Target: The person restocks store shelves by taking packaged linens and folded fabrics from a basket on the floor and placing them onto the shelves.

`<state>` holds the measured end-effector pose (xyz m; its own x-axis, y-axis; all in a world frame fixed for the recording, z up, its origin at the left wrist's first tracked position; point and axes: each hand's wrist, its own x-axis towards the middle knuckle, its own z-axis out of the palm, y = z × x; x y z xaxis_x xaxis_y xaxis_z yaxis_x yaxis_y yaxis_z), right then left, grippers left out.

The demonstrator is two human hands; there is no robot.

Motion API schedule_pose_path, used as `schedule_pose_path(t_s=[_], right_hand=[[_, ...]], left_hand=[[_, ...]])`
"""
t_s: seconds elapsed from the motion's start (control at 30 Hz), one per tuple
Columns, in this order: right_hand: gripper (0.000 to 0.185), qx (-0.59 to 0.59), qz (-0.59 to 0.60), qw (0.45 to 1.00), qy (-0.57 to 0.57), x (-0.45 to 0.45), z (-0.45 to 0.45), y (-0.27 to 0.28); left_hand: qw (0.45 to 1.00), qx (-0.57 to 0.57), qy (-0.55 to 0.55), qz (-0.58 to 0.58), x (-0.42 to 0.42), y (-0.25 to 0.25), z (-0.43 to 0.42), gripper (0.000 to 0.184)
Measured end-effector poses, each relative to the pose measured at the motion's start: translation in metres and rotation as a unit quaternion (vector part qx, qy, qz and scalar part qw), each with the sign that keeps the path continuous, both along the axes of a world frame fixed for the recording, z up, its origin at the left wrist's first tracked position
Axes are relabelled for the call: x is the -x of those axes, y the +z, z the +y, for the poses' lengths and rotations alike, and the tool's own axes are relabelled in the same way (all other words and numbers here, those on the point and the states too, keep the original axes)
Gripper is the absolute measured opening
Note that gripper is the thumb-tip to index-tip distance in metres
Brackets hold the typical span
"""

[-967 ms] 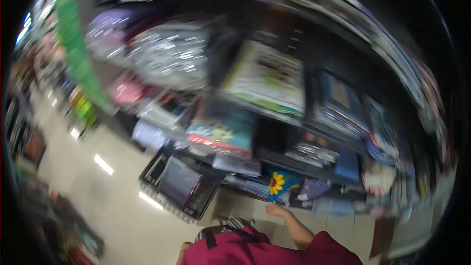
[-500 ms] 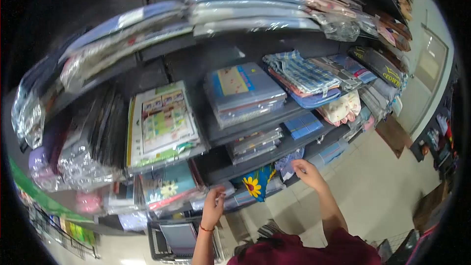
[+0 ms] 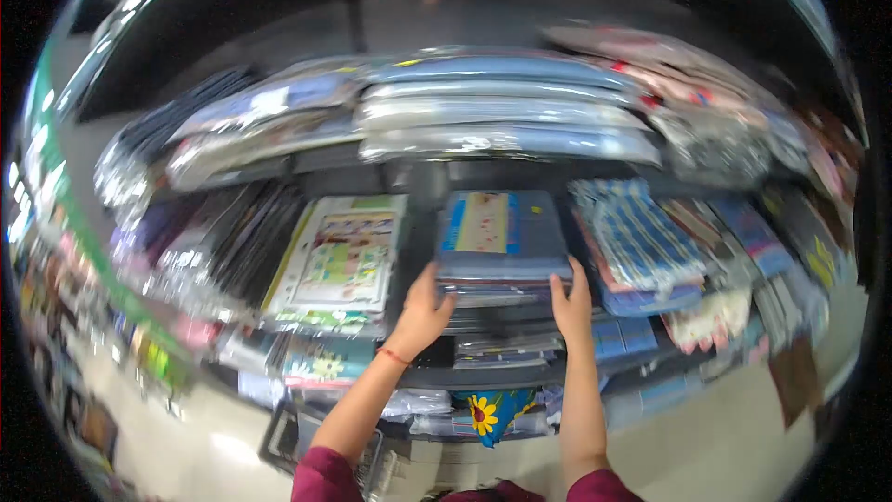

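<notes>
On the middle shelf, a stack of blue-grey packaged items (image 3: 534, 232) has a blue and yellow label on top. My left hand (image 3: 425, 310) is at its lower left edge, and my right hand (image 3: 570, 297) at its lower right edge, so the stack is between them. Fingers of both hands curve round its sides. A pack with a green and white printed cover (image 3: 342, 256) lies left of the stack. To the right sits folded blue plaid cloth (image 3: 641, 237).
Plastic-wrapped packs (image 3: 502, 112) line the shelf above. Below hangs a blue cloth with a yellow flower (image 3: 484, 414). A black basket (image 3: 283, 437) stands on the floor at lower left. A brown board (image 3: 795, 381) is at the right.
The view has turned to face the shelf squarely. Both my hands have moved up from above the floor and lower shelf to the sides of the blue-grey stack.
</notes>
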<state>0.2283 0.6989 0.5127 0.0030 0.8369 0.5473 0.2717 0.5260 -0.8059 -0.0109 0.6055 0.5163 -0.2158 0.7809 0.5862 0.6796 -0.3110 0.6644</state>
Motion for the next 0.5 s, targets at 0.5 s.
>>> schedule_pose_path(t_s=[0.5], right_hand=[[0.039,-0.217,-0.091,0.971,-0.040,-0.039,-0.083,-0.008]], left_hand=[[0.989,-0.067,0.123,0.046,-0.064,0.003,-0.076,0.047]])
